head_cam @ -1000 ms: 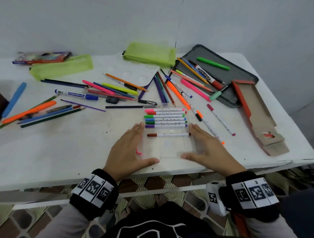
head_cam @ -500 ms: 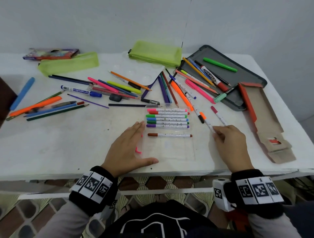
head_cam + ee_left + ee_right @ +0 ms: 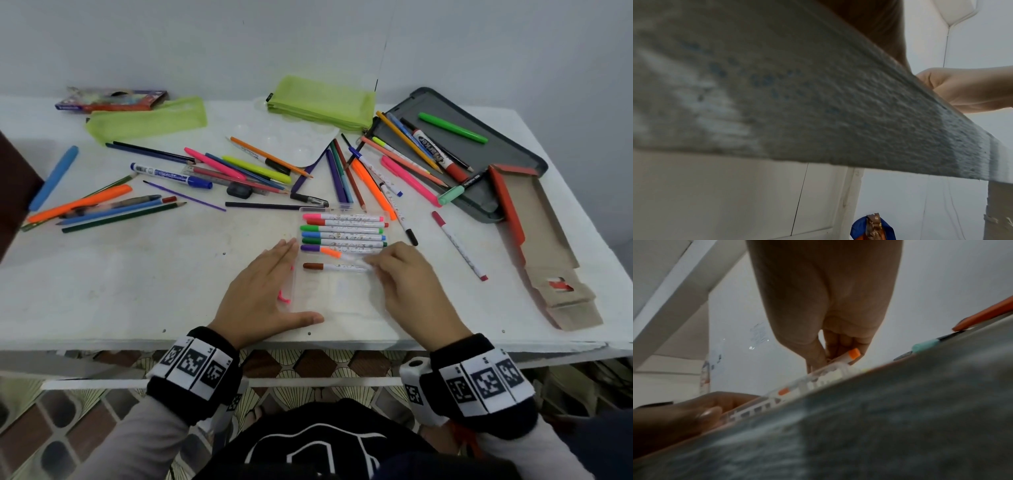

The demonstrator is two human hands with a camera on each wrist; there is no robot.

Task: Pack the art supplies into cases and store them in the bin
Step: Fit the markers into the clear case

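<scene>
A clear plastic marker case lies open near the table's front edge, with several markers in a row and a brown-capped one lower down. My right hand pinches a white marker with an orange cap and holds it over the case, cap pointing left. In the right wrist view the marker's orange end shows between thumb and fingers. My left hand rests flat against the case's left edge, fingers straight.
Loose pens, pencils and markers are scattered across the white table. Two green mesh pouches lie at the back, a grey tray with pens and an open cardboard box lie to the right.
My right hand left the case's right side, picked up the orange-capped marker from the table to the right, and brought it back over the case. The left hand stayed put.
</scene>
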